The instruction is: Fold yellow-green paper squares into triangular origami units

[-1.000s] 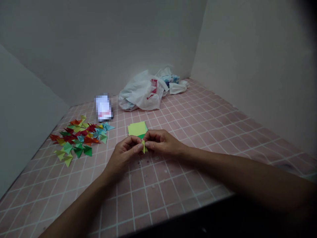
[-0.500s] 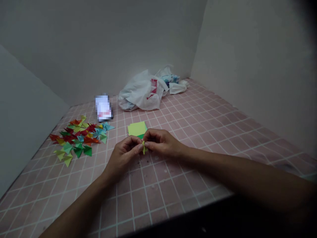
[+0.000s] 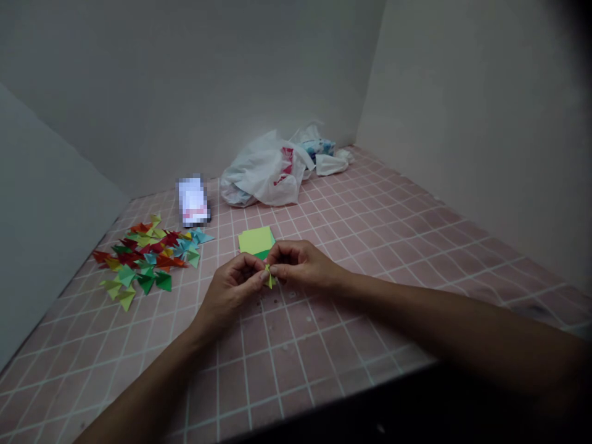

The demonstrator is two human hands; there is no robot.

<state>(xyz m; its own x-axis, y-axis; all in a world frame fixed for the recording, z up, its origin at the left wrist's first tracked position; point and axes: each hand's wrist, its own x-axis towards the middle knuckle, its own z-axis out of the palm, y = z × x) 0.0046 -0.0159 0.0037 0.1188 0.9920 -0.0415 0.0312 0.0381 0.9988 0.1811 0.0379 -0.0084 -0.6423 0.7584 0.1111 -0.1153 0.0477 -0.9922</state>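
Between both hands is a small folded yellow paper, pinched from either side above the tiled tabletop. My left hand grips it with thumb and forefinger. From the right, my right hand pinches the same paper, its other fingers curled. Much of the paper is hidden behind the fingertips. Just beyond the hands lies a stack of square paper sheets, yellow on top with green showing below. To the left spreads a pile of folded paper pieces in red, orange, yellow, green and light blue.
A lit phone, its screen pixelated, stands behind the pile. White plastic bags and a blue-patterned packet lie against the back wall. Walls border the pink tiled tabletop at the back and both sides.
The yellow paper has turned slightly between the fingertips, and its lower part now looks wider. Both hands stay in nearly the same place.
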